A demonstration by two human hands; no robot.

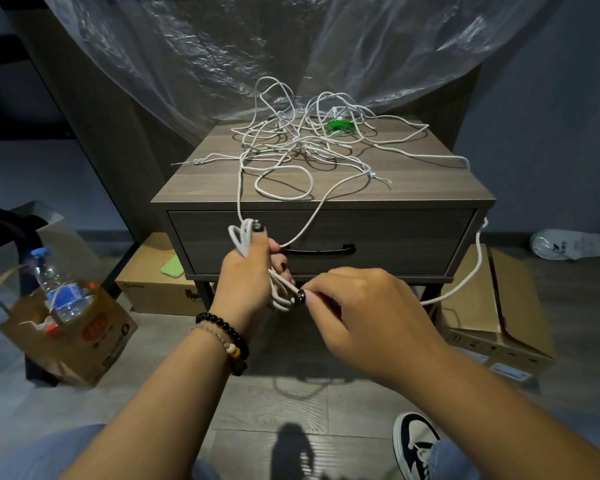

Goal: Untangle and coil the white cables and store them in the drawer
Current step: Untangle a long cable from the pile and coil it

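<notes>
Floor: grey wood-look planks (pixel 291 403), dim, with soft shadows falling across them.
Walls: dark bluish-grey wall (pixel 541 109) to the right and a like one at the left.
Furniture: a grey-brown wooden nightstand (pixel 201 188) on thin dark legs; a dark frame (pixel 49 84) slants up at the left.
Covering: clear, crinkled plastic sheeting (pixel 222 39) hangs behind the nightstand and catches the light.
Floor clutter: cardboard boxes (pixel 156 289) under and beside the nightstand, another box (pixel 499 317) at the right, a brown paper bag (pixel 80 341) holding a water bottle (pixel 54 282), a white slipper (pixel 568 244) by the right wall.
Light: low, cool, coming from above.
</notes>
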